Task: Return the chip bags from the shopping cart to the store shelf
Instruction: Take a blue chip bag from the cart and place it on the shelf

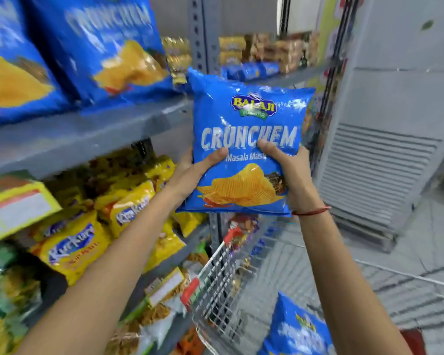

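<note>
Both hands, left (190,175) and right (290,172), gripped the bag (244,124), fingers closed on it, beside the shelf (87,134) edge; cart (215,285) below.

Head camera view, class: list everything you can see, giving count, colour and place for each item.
Held chip bag: one, blue, centre, upright.
Shelf chip bags: two, blue, upper shelf, left.
Cart chip bag: one, blue, inside cart.
Shopping cart: one, silver wire with red trim, lower centre.
Shelf: grey metal, left.
Snack packs: several, yellow, lower shelf.
Left hand: grips bag's lower left.
Right hand: grips lower right; red thread at wrist.
</note>
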